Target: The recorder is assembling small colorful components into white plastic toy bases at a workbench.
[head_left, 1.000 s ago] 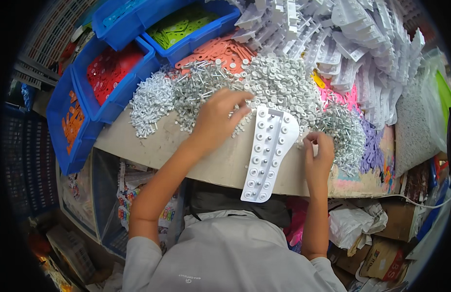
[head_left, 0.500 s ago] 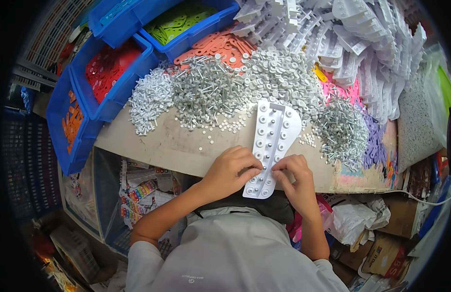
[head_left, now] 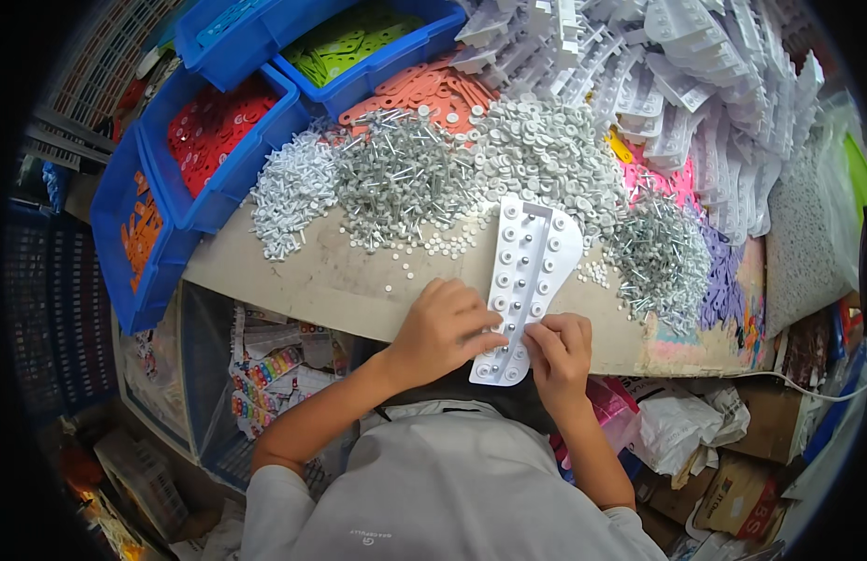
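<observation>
and here's the white tray (head_left: 563,249), narrow end toward us, at the table's (head_left: 293,292) near edge. left hand (head_left: 445,323) at its left side, thumb and fingertips drawn narrow; right hand (head_left: 561,352) opposite, fingertips bunched close (whether either pinches a tiny part, i can't tell). just beyond, washers (head_left: 546,154) heaped far, pins (head_left: 401,178) piled left, purple pieces (head_left: 719,280) right.

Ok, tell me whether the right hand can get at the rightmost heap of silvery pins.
Probably yes: the right hand is at the lower right edge of the white tray, and only bare tabletop seems to lie between that hand and the heap of silvery pins.
</observation>
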A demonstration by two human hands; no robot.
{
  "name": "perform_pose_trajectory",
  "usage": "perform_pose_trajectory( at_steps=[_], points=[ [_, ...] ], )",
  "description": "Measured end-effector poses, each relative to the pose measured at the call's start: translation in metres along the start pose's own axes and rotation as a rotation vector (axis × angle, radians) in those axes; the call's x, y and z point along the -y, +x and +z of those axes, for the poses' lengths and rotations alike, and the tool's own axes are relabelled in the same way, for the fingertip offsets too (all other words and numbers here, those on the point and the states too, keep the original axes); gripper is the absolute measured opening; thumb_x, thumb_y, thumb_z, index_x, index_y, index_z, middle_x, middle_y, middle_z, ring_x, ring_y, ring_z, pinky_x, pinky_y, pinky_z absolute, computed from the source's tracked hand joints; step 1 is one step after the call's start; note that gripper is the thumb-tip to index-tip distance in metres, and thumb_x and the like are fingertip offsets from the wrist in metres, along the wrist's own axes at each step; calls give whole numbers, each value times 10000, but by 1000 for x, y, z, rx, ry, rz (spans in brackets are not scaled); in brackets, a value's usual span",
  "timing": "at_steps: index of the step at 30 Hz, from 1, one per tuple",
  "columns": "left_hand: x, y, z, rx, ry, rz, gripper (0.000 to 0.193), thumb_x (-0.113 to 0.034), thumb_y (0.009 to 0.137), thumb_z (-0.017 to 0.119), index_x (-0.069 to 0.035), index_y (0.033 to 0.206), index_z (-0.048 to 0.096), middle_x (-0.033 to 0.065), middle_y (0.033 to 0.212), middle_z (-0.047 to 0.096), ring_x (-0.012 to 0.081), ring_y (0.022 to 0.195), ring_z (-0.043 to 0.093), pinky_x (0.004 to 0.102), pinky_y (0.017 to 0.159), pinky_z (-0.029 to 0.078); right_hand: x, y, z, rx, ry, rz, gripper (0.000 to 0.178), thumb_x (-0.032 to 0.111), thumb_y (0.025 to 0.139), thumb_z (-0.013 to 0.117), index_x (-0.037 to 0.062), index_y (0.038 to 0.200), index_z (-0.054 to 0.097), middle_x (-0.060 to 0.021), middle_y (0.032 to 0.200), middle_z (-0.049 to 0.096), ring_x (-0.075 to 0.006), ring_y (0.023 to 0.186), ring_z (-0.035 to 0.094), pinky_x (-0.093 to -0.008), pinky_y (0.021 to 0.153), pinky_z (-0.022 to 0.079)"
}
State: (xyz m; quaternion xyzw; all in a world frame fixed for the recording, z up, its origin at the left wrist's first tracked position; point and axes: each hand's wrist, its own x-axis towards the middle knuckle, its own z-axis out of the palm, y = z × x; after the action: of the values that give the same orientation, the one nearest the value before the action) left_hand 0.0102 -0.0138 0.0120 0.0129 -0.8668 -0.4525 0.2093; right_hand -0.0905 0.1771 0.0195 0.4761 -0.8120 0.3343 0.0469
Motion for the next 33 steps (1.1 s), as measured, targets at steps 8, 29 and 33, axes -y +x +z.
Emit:
perform_pose_trajectory(
  at_steps=[8, 29, 33],
  points=[
    [63, 92, -14, -200, 492, 121, 91, -129, 828, 731, -76, 894, 699, 47, 862, 634, 251, 877, 571, 385, 819, 414, -13, 2, -3, -59, 97, -14, 189, -65, 766, 711, 10, 914, 622, -110, 890, 599, -316, 879, 563, -403, 778, 464],
    [-5, 33, -30, 69, 10, -18, 99, -101, 835, 745, -64, 919, 706, 55, 894, 669, 234, 888, 599, 373, 837, 427, -81, 66, -16, -39, -350, 222, 72, 31, 875, 664, 48, 940, 640, -94, 960, 619, -297, 964, 545, -406, 896, 385],
    [-17, 4, -20, 167, -100, -36, 111, -104, 824, 759, -64, 914, 708, 49, 887, 648, 238, 885, 593, 370, 839, 426, -63, 51, -24, -67, -209, 242, 85, 24, 859, 675, 36, 934, 635, -105, 939, 624, -292, 952, 566, -399, 881, 415]
  ],
)
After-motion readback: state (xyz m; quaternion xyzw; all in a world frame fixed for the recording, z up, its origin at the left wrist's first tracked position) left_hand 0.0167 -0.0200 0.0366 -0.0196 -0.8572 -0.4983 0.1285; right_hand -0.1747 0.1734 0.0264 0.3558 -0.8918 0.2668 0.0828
